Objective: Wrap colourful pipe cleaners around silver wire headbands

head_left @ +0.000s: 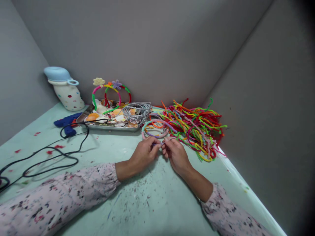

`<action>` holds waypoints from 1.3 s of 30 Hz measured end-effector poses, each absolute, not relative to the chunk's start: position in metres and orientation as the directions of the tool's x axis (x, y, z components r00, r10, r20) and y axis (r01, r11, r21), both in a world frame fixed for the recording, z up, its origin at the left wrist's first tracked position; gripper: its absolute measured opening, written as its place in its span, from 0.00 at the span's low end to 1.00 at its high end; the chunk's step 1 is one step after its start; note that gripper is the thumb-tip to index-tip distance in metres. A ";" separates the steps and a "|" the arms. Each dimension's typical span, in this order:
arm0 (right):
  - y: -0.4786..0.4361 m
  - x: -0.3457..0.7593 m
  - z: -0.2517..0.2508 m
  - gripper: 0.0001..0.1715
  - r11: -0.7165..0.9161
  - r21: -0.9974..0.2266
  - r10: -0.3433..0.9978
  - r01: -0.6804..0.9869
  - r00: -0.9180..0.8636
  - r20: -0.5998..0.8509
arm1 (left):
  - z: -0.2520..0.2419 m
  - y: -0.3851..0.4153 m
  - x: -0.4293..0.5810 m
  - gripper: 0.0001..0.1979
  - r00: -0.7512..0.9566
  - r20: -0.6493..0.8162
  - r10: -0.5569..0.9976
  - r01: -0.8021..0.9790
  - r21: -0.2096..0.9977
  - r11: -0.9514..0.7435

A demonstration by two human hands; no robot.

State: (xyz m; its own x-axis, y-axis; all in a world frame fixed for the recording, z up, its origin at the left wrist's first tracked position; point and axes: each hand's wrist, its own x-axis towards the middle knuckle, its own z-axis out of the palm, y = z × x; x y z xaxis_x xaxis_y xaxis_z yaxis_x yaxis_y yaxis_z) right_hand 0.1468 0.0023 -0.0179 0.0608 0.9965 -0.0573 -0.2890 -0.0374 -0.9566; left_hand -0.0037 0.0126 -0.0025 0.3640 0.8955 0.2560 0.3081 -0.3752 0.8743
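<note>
My left hand and my right hand meet above the middle of the table, fingertips pinched close together. Between them runs a thin pale purple pipe cleaner, mostly covered by the fingers. Just beyond the fingertips lies a ring wrapped in pink, mint and purple pipe cleaner; whether it touches the fingers I cannot tell. A large tangled heap of bright pipe cleaners spreads to the right of it. Behind the left hand, a coil of grey wire rests on a metal tray's right end.
The metal tray holds shells and two upright wrapped hoops with felt flowers. A blue glue gun lies left of it, its black cable looping across the table. A white bottle with blue lid stands behind. Grey walls enclose the table.
</note>
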 end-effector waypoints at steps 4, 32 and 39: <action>0.003 0.146 -0.018 0.21 -0.046 -0.958 0.996 -0.283 0.061 -0.066 | -0.002 0.012 -0.004 0.08 0.368 0.250 0.896 0.311 0.874 -0.372; 0.004 0.148 -0.023 0.22 -0.034 -0.965 0.999 -0.259 0.018 -0.040 | 0.000 0.011 -0.003 0.07 0.364 0.285 0.887 0.320 0.856 -0.406; 0.002 0.149 -0.024 0.20 -0.033 -0.980 0.999 -0.195 -0.006 -0.032 | 0.003 0.012 -0.005 0.08 0.363 0.274 0.891 0.334 0.854 -0.399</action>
